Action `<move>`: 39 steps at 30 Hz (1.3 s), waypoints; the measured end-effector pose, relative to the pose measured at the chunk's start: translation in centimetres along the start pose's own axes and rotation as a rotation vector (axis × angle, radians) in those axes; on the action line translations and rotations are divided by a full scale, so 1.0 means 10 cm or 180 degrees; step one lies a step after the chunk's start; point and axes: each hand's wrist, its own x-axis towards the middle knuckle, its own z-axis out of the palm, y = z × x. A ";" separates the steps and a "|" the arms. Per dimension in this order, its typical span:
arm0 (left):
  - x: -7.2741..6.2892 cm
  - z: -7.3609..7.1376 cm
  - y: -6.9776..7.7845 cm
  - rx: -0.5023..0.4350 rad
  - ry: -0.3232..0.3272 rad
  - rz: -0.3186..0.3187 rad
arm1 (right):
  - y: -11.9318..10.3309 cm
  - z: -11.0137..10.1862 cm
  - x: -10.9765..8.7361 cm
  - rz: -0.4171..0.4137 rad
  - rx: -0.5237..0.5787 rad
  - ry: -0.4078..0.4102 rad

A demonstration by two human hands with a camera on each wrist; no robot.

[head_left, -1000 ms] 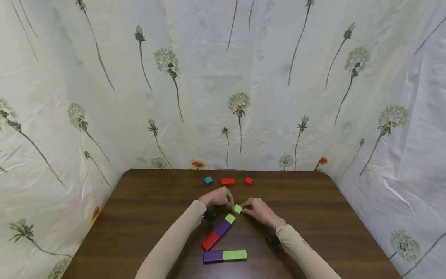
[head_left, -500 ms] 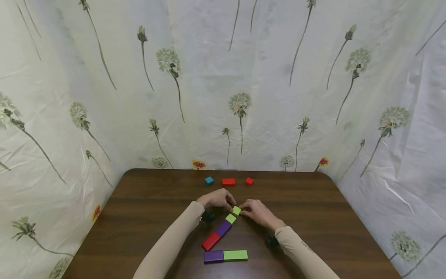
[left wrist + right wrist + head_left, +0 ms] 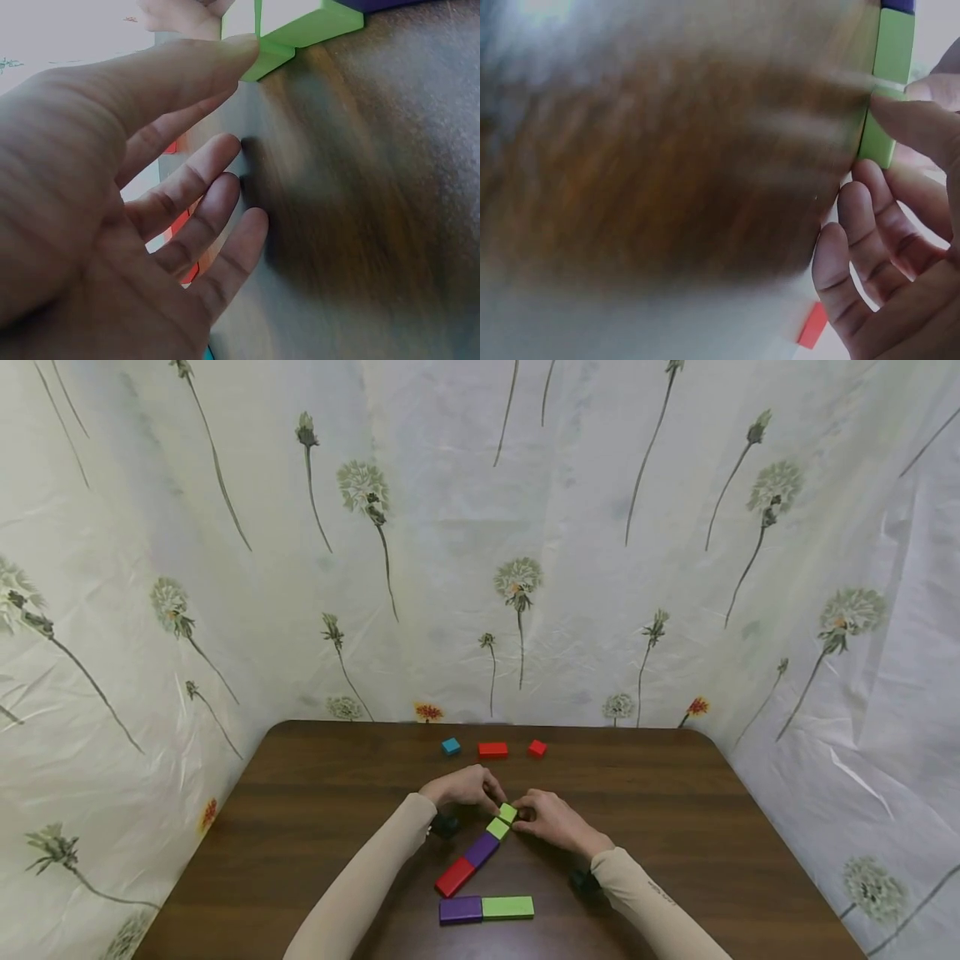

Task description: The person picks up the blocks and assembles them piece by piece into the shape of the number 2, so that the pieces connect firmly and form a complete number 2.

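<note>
A small green block [image 3: 507, 812] tops a slanting row on the table, against a second green block [image 3: 498, 830]. Below these the row continues with a purple block [image 3: 482, 850] and a red block [image 3: 454, 877]. My left hand [image 3: 467, 787] grips the top green block from the left, its thumb on the block's side in the left wrist view. From the right, my right hand [image 3: 555, 820] holds the same block between thumb and index finger. The other fingers of both hands curve loosely near the tabletop. Fingers partly hide the block in both wrist views.
Nearer the front edge, a purple block [image 3: 461, 910] and a long green block [image 3: 507, 907] lie end to end. At the back are a blue block [image 3: 450, 747], a red block [image 3: 492, 750] and a smaller red block [image 3: 537, 748]. A floral curtain [image 3: 450, 568] hangs behind the table.
Both hands have slid the top green block slightly down and left, closing the gap to the second green block and lining it up with the row. The other blocks stay put.
</note>
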 end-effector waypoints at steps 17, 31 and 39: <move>-0.04 0.02 -0.04 0.0029 0.0002 0.0113 | -0.07 0.01 -0.03 0.0006 -0.0008 0.0013; -0.11 0.00 -0.09 -0.0002 -0.0029 -0.0008 | -0.08 0.03 0.03 -0.0062 -0.0010 -0.0003; -0.12 0.01 -0.11 -0.0004 0.0006 -0.0036 | -0.10 0.02 0.06 -0.0071 0.0012 -0.0076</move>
